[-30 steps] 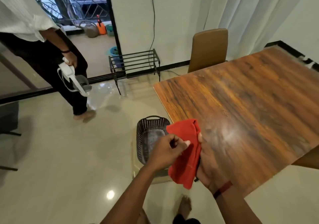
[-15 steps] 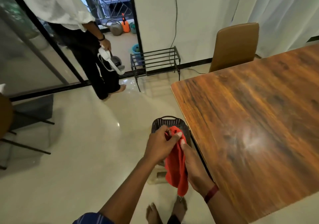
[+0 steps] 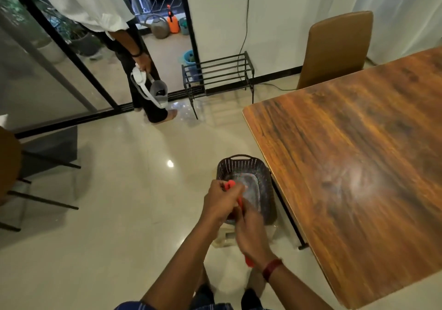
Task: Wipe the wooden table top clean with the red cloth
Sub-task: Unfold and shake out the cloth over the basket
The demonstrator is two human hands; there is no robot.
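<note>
Red cloth (image 3: pixel 230 185): held off the table, bunched between both my hands above the dark basket (image 3: pixel 267 180) on the floor, just left of the table's near edge. It touches no wood. Only two bits show: a red fold at the top of my L fist and a tail hanging under my R wrist.

L hand (image 3: pixel 221 202): fingers curled round the cloth's upper end. R hand (image 3: pixel 251 230): motion-blurred, seen from the back, and appears closed round the lower length.

Handling (est.): light, limp, no stiffness of its own, so it sags wherever unsupported. Not fragile and unlikely to slip from a grip. Best hold for wiping is prob. folded into a flat pad under a spread palm, w/ loose ends tucked in so they don't trail.

Wooden table top (image 3: pixel 358 166): glossy, w/ a pale glare patch mid-surface. No wiping is underway.

Periphery: tan chair (image 3: pixel 334 49) at the far side, black wire rack (image 3: pixel 217 70) by the wall, and a 2nd person (image 3: pixel 100 6) near the doorway holding a white headset (image 3: pixel 153 89).
</note>
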